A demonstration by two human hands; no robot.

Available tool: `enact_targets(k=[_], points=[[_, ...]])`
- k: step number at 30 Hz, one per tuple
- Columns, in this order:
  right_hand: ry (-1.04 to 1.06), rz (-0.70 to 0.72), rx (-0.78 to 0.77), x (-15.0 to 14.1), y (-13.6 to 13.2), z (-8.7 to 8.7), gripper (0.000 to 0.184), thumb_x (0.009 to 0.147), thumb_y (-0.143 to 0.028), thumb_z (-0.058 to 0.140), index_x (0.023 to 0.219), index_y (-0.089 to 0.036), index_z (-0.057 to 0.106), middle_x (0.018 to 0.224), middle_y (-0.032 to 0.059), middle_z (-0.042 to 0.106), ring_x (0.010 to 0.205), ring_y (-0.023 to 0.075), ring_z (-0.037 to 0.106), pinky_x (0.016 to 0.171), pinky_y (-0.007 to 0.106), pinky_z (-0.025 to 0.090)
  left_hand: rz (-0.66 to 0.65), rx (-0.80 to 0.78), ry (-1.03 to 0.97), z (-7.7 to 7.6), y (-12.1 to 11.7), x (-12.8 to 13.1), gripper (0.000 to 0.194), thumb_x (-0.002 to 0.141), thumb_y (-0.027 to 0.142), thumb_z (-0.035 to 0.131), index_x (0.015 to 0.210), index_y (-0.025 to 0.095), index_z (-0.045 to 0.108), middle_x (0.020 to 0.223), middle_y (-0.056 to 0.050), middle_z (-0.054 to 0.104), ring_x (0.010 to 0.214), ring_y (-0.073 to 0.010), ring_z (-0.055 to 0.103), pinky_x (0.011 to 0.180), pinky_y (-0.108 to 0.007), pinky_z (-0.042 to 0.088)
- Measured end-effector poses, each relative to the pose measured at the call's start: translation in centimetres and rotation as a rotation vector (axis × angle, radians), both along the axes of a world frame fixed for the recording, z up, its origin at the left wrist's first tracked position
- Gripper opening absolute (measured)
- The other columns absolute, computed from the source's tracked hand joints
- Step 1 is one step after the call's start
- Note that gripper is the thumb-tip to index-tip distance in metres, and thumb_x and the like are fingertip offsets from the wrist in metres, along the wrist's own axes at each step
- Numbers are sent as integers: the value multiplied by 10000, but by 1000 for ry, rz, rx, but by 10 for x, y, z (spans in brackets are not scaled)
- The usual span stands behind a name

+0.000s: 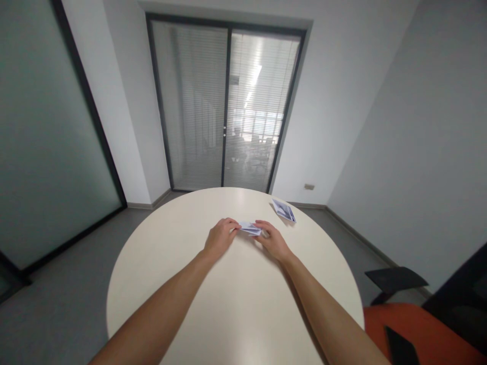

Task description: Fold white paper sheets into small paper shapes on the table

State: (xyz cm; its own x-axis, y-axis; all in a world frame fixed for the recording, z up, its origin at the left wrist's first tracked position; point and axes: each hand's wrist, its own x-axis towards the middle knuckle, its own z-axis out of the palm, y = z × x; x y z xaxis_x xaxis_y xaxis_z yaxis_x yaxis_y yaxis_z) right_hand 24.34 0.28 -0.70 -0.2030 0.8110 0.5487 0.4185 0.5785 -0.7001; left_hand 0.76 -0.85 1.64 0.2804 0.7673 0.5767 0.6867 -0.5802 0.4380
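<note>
Between my two hands is a small piece of folded paper [249, 228], white and bluish, raised slightly over the round table. My left hand [221, 235] pinches its left end between thumb and fingers. At the right end, my right hand [272, 240] grips the paper with the thumb below and the fingers on top. Its layers look a little apart on the right side. Beyond my right hand lies a printed sheet [283, 210] with a dark picture on it, near the table's far right edge.
A cream round table [236, 314] spreads under my arms. An office chair with an orange seat [418, 332] and a black armrest [396, 279] stands at the right. Behind the table are glazed panels with blinds [198, 111] and white walls.
</note>
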Motion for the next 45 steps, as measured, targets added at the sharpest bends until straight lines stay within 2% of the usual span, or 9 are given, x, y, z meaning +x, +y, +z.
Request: enact_targets(k=[5, 10, 15, 22, 26, 32, 35, 39, 45], points=[[-136, -23, 59, -1, -2, 5, 289, 858, -351, 707, 1126, -253, 757, 1238, 91, 704, 1233, 274, 594, 1225, 562, 200, 23, -15, 103, 5, -6, 1, 212, 924, 138, 609, 1029, 249, 756, 1058, -20, 700, 1029, -192, 617, 884, -300, 510], [-201, -11, 58, -2, -7, 9, 263, 889, -332, 657, 1116, -265, 773, 1223, 92, 712, 1298, 293, 538, 1165, 536, 336, 41, -38, 169, 6, -8, 1, 214, 935, 156, 591, 1034, 250, 755, 1066, -25, 705, 1036, -198, 614, 862, -298, 513], [-305, 89, 23, -4, -15, 17, 268, 909, -286, 622, 1130, -258, 772, 1175, 94, 737, 1100, 278, 660, 1020, 463, 478, 38, -37, 202, 0, -4, 0, 219, 919, 135, 585, 1023, 237, 748, 1075, -24, 718, 1050, -205, 616, 910, -312, 505], [-394, 140, -13, -9, -24, 27, 251, 910, -279, 633, 1110, -263, 784, 1134, 75, 761, 1018, 264, 694, 947, 401, 512, 11, -94, 232, -3, -3, 2, 275, 895, 95, 521, 975, 218, 753, 1052, -41, 737, 1037, -199, 646, 960, -313, 483], [-422, 195, -18, -14, -30, 34, 259, 930, -311, 615, 1123, -265, 782, 1110, 60, 768, 966, 241, 703, 897, 353, 521, 19, -149, 229, -4, -5, 4, 274, 924, 166, 508, 1054, 226, 742, 1099, -32, 746, 1029, -197, 668, 910, -298, 499], [-450, 260, -56, -15, -36, 40, 315, 899, -436, 646, 1130, -272, 783, 1154, 46, 747, 922, 228, 703, 831, 324, 544, -17, -144, 271, -3, -7, 4, 229, 940, 269, 544, 1018, 202, 748, 1072, -72, 741, 1028, -242, 650, 907, -345, 507], [-448, 226, -113, -12, -35, 39, 342, 902, -477, 616, 1089, -255, 798, 1184, 55, 740, 972, 252, 700, 852, 355, 554, -80, -107, 282, -4, -7, 3, 225, 920, 299, 603, 1059, 178, 733, 1102, -95, 723, 1055, -263, 625, 961, -384, 492], [-441, 190, -95, -10, -32, 35, 338, 923, -403, 571, 1132, -233, 775, 1193, 67, 743, 1045, 270, 690, 934, 391, 537, -151, -106, 276, -7, -6, 3, 227, 913, 269, 623, 1103, 166, 697, 1149, -109, 689, 1099, -252, 600, 1002, -384, 473], [-572, 137, 8, -7, -27, 21, 518, 886, -373, 617, 1367, -183, 628, 1397, 132, 618, 1349, 316, 521, 1159, 488, 367, -253, -131, 251, -7, -5, 0, 186, 905, 254, 622, 1067, 179, 675, 1159, -98, 675, 1139, -243, 577, 1023, -378, 464]])
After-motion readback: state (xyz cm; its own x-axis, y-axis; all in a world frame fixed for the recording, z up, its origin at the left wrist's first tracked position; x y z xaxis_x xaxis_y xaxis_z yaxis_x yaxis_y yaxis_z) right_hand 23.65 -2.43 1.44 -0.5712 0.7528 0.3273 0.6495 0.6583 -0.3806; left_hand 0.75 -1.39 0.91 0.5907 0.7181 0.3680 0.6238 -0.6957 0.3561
